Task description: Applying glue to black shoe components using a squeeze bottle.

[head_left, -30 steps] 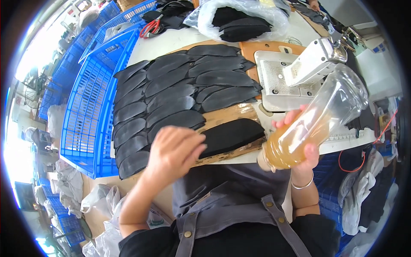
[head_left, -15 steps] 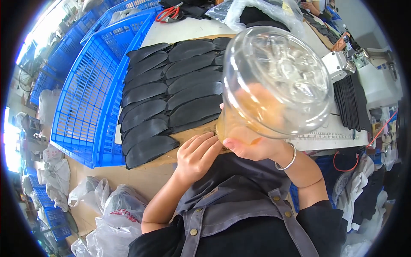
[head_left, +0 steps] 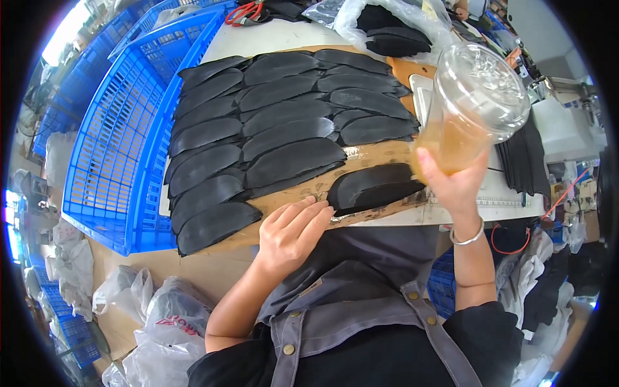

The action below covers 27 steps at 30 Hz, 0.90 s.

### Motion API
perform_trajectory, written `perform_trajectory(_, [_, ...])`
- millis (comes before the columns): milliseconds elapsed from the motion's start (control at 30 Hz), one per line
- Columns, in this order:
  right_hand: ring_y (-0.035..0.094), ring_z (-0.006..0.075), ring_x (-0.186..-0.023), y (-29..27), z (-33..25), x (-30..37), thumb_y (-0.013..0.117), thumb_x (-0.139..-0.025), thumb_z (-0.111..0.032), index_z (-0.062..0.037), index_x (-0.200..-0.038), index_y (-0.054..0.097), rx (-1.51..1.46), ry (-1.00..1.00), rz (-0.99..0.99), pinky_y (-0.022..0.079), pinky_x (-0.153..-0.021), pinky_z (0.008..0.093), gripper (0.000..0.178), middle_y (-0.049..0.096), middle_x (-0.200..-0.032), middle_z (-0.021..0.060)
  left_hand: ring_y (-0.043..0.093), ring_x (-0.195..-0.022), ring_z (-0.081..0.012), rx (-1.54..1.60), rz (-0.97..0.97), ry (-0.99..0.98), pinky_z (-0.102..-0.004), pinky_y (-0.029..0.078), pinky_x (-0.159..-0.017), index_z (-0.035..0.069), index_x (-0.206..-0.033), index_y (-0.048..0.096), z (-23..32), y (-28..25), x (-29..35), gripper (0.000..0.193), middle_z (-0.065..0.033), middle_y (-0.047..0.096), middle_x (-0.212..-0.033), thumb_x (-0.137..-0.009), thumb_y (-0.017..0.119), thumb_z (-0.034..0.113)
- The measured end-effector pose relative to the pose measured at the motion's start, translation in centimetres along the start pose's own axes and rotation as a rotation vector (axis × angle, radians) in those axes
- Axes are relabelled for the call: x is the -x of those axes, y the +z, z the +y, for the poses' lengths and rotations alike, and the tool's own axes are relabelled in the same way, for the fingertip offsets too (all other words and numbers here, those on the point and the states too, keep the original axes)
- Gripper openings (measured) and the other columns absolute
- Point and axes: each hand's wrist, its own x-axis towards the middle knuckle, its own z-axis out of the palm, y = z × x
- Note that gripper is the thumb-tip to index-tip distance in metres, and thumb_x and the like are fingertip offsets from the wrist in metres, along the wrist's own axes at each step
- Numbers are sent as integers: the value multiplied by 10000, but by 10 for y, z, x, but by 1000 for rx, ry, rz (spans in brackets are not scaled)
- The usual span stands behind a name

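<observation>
Blue crates (head_left: 122,148) far left | left hand (head_left: 291,233) empty, fingers loose, resting at board edge (head_left: 387,155) just beside nearest black insole piece (head_left: 373,186), lying lengthwise left-right | right hand (head_left: 454,184) wrapped round clear plastic bottle (head_left: 474,109), tilted, raised over board's right end

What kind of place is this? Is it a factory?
Probably a small workshop that makes shoe or clothing parts. Rows of black cut pieces lie on a board, big blue crates stand beside it, and the right hand holds a drink bottle.
</observation>
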Motion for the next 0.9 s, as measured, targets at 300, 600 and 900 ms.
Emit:
perform_trajectory(300, [570, 243, -988, 22, -21, 12, 699, -740, -183, -18, -1258, 371, -429, -108, 49, 475, -840, 365, 635, 539, -1105, 156, 655, -743, -210, 49, 27, -25, -290, 515, -621, 40, -834, 640, 1, 2, -5, 236, -64, 664, -808, -602, 687, 30])
perform_trajectory(600, [633, 222, -792, 27, -8, 23, 816, -618, -300, 18, -1158, 461, -77, -224, -143, 509, -712, 309, 720, 605, -1012, 129, 620, -660, -213, 52, -34, -51, -307, 492, -568, 16, -809, 626, -4, 8, 13, 287, -74, 637, -775, -522, 625, 17])
perform_trajectory(900, [570, 233, -992, -76, 50, 35, 577, -837, -168, 19, -1174, 462, -304, 91, 501, 483, -859, 371, 403, 557, -1080, 153, 572, -555, -205, -24, -243, -141, -305, 461, -516, 52, -712, 569, 25, -19, -54, 229, -39, 608, -680, -668, 767, 157])
